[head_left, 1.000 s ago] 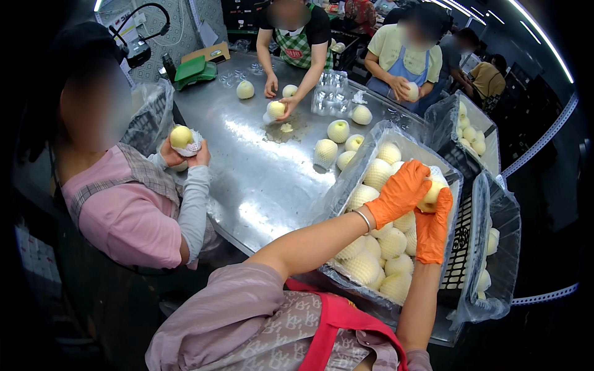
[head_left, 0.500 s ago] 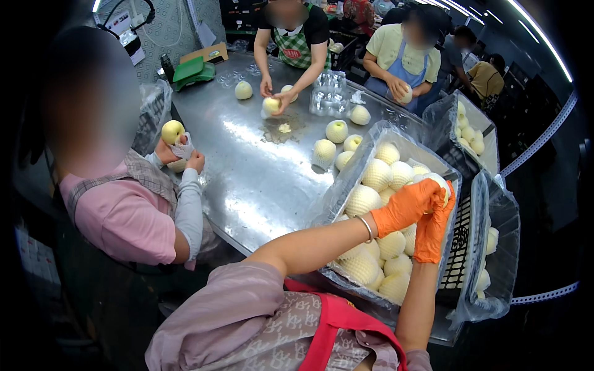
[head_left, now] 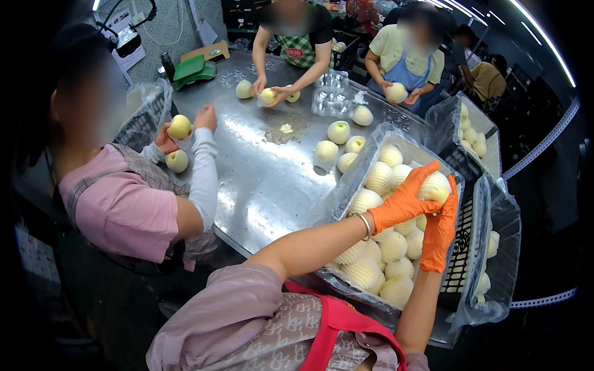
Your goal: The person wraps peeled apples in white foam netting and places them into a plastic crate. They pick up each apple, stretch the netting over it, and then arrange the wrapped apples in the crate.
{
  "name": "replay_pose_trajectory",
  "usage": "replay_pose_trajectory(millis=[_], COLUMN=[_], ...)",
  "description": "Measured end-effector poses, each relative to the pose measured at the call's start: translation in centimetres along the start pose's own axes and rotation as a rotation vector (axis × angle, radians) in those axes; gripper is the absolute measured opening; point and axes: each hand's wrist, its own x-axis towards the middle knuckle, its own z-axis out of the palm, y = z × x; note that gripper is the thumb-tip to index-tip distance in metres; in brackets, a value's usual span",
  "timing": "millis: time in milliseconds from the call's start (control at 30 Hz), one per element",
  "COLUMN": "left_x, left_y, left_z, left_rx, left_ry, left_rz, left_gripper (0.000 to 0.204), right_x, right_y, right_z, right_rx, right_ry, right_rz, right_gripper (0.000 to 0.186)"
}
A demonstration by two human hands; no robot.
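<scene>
Over the lined crate (head_left: 455,170), my left hand (head_left: 405,201) and my right hand (head_left: 439,235), both in orange gloves, are closed around one round pale-yellow fruit (head_left: 435,187), apple- or pear-like. White foam netting covers its upper side; smooth skin shows at the lower end. The left fingers press its left side and the right hand cups it from the right and below. Beneath my hands the crate is full of similar fruit (head_left: 393,247) in foam nets. Whether the fruit in my hands touches those below is hidden.
Several netted fruits (head_left: 338,132) stand on the metal table (head_left: 247,204) beside clear plastic trays (head_left: 331,93). More lined crates stand right (head_left: 504,247) and far right (head_left: 489,133). A green scale-like object (head_left: 193,71) is at the back left. Three co-workers around the table handle fruit.
My hands have shifted slightly and turned the fruit, so more of it shows between them. The left co-worker's one hand has moved away from the fruit, out over the table.
</scene>
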Motion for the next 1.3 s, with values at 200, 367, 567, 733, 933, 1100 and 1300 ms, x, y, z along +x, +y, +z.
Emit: replay_pose_trajectory(millis=[200, 367, 567, 733, 933, 1100, 1300], left_x=[0.0, -0.2, -0.4, -0.9, -0.7, 1.9, 1.7], left_y=[0.5, 0.0, 0.2, 1.9, 1.6, -2.2, 1.8], left_z=[-0.4, -0.5, -0.6, -0.2, 0.3, -1.2, -12.5], left_rx=[-0.069, 0.061, 0.01, 0.124, 0.245, -0.195, -0.685], left_ry=[-0.002, 0.034, 0.011, 0.027, 0.034, 0.151, 0.4], left_rz=[0.004, 0.059, 0.083, 0.033, 0.035, 0.107, -0.098], left_gripper=[0.087, 0.078, 0.072, 0.064, 0.056, 0.048, 0.055], right_x=[0.1, 0.7, 0.0, -0.8, -1.6, -0.8, 0.6], right_y=[0.5, 2.0, 1.5, 1.7, 1.3, 0.1, -1.4], right_z=[-1.0, -1.6, -1.0, 0.1, 0.5, 0.3, -3.7], right_rx=[-0.127, -0.16, -0.372, -0.662, -0.703, -0.444, -0.271], right_ry=[0.083, 0.168, 0.29, 0.342, 0.274, 0.251, 0.558], right_rz=[0.009, -0.105, -0.135, -0.359, -0.437, -0.439, -0.393], right_gripper=[0.045, 0.028, 0.015, 0.015, 0.014, 0.022, 0.028])
